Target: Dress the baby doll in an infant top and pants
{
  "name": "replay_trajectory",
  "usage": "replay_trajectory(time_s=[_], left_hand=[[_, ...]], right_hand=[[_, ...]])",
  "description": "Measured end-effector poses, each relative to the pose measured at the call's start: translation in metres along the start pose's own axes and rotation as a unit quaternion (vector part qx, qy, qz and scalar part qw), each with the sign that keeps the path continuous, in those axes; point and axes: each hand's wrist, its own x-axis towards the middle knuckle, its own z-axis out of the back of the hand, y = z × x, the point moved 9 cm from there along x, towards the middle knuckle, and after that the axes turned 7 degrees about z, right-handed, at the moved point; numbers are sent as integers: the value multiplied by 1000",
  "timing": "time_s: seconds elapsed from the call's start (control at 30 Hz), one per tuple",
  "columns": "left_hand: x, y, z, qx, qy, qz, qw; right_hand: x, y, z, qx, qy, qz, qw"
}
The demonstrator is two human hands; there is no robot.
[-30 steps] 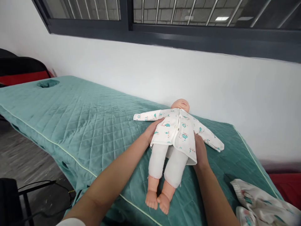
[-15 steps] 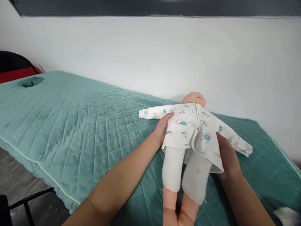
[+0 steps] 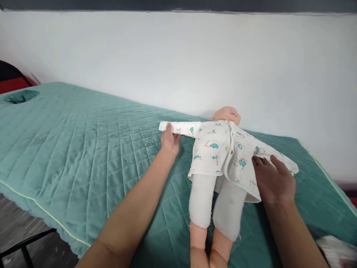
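Observation:
A baby doll (image 3: pixel 203 201) lies on its back with its head toward the wall. It wears a white baby shirt (image 3: pixel 212 149) printed with small teal and pink figures; the front edges overlap, and buttons show there. My left hand (image 3: pixel 169 143) pinches the sleeve on the left close to its cuff, thumb on top and fingers beneath. Beside the shirt's right side, my right hand (image 3: pixel 275 182) is open, palm up and thumb apart. Its fingertips touch the underside of the other sleeve (image 3: pixel 275 155), partly hidden by the cloth. White padded thighs stick out below the hem.
A green quilted cover (image 3: pixel 111 160) with a hole (image 3: pixel 22 96) at the far left lies under the doll. The white wall (image 3: pixel 167 59) runs along the back. A white cloth (image 3: pixel 338 251) lies at the lower right, and a red and black chair (image 3: pixel 12 83) stands far left.
My left hand has moved from the shirt's side out to the sleeve near its cuff. My right hand has turned palm up and shifted under the other sleeve. The view has shifted slightly.

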Motion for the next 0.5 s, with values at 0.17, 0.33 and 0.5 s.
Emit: replay_trajectory(time_s=[0.17, 0.33, 0.5], left_hand=[[4, -13, 8, -10, -24, -30, 999], [8, -20, 14, 9, -27, -59, 998], [9, -28, 18, 36, -23, -74, 996]], right_hand=[[4, -2, 12, 53, -28, -37, 998], [6, -4, 11, 57, 13, -30, 998], [5, -8, 15, 61, 6, -28, 998]])
